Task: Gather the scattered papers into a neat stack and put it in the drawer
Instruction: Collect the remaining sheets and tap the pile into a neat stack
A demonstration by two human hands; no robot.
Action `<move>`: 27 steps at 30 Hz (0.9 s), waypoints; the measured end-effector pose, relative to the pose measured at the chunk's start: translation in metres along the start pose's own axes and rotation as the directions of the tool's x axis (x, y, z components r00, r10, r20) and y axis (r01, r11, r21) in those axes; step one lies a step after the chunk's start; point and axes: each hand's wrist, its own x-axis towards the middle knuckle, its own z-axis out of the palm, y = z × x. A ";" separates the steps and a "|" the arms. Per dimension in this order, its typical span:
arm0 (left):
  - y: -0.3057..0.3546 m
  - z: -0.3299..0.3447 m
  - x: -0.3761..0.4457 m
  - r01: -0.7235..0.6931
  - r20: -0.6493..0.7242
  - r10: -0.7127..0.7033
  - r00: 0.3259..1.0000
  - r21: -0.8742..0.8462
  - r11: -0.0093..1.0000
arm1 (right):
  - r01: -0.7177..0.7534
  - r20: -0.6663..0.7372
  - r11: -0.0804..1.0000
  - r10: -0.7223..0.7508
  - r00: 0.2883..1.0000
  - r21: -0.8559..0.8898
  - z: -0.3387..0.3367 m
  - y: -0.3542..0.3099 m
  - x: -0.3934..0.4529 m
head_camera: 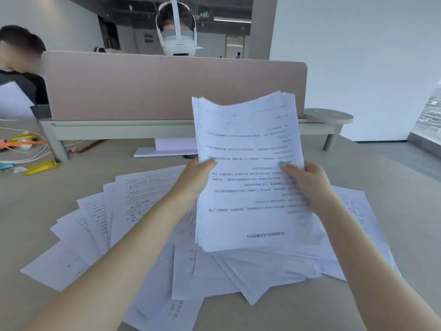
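A thick stack of printed white papers (248,144) stands upright above the desk, its lower edge resting on the loose sheets. My left hand (193,180) grips its left edge with the thumb on the front page. On the right edge, my right hand (307,185) holds it the same way. Many more scattered papers (133,206) lie fanned and overlapping on the desk beneath and to the left, and a few show at the right (355,211). No drawer is in view.
A beige desk divider (143,87) with a shelf rail runs across the back. Cables and snack wrappers (35,163) lie at the far left. A white box (171,146) sits under the shelf. A person sits at the left; another, wearing a headset, is behind the divider.
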 end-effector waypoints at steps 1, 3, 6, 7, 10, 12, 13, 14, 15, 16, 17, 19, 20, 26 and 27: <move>0.000 0.007 0.002 0.043 0.063 -0.043 0.997 -0.001 0.999 | 0.002 -0.057 0.999 -0.004 0.998 -0.036 -0.011 0.004 0.005; -0.004 0.022 0.006 0.129 0.175 -0.136 0.975 0.051 0.990 | -0.021 -0.148 0.994 0.005 0.989 -0.105 -0.036 0.017 0.016; -0.018 0.042 0.012 0.230 0.224 -0.260 0.939 0.149 0.962 | -0.109 -0.250 0.975 0.058 0.966 -0.192 -0.071 0.042 0.026; -0.024 0.047 0.014 0.273 0.222 -0.296 0.929 0.127 0.954 | -0.135 -0.279 0.963 0.067 0.958 -0.232 -0.080 0.053 0.028; -0.041 0.058 0.021 0.402 0.207 -0.396 0.895 0.014 0.916 | -0.246 -0.335 0.842 0.083 0.939 -0.481 -0.096 0.082 0.031; -0.047 0.062 0.028 0.431 0.191 -0.418 0.888 -0.025 0.902 | -0.302 -0.349 0.740 0.097 0.932 -0.601 -0.097 0.089 0.033; -0.048 0.062 0.031 0.441 0.196 -0.425 0.884 -0.046 0.896 | -0.306 -0.345 0.713 0.095 0.934 -0.631 -0.096 0.090 0.036; -0.048 0.064 0.034 0.448 0.222 -0.424 0.878 -0.067 0.892 | -0.302 -0.334 0.687 0.091 0.938 -0.661 -0.094 0.091 0.038; -0.048 0.066 0.036 0.452 0.248 -0.421 0.872 -0.080 0.889 | -0.297 -0.318 0.659 0.092 0.944 -0.691 -0.092 0.091 0.040; -0.048 0.069 0.037 0.456 0.260 -0.420 0.869 -0.091 0.885 | -0.289 -0.300 0.634 0.093 0.949 -0.718 -0.090 0.092 0.040; -0.047 0.073 0.038 0.458 0.265 -0.420 0.868 -0.101 0.883 | -0.279 -0.284 0.620 0.094 0.954 -0.733 -0.088 0.092 0.041; -0.046 0.083 0.041 0.448 0.227 -0.417 0.880 -0.105 0.888 | -0.259 -0.251 0.636 0.105 0.962 -0.727 -0.087 0.093 0.042; -0.049 0.089 0.043 0.430 0.210 -0.405 0.890 -0.091 0.898 | -0.251 -0.236 0.659 0.113 0.965 -0.709 -0.087 0.094 0.043; -0.060 0.112 0.040 0.360 0.112 -0.361 0.926 0.030 0.933 | -0.238 -0.212 0.742 0.132 0.968 -0.627 -0.085 0.089 0.040; -0.060 0.111 0.035 0.331 0.096 -0.334 0.938 0.038 0.943 | -0.240 -0.208 0.762 0.141 0.968 -0.601 -0.084 0.088 0.039</move>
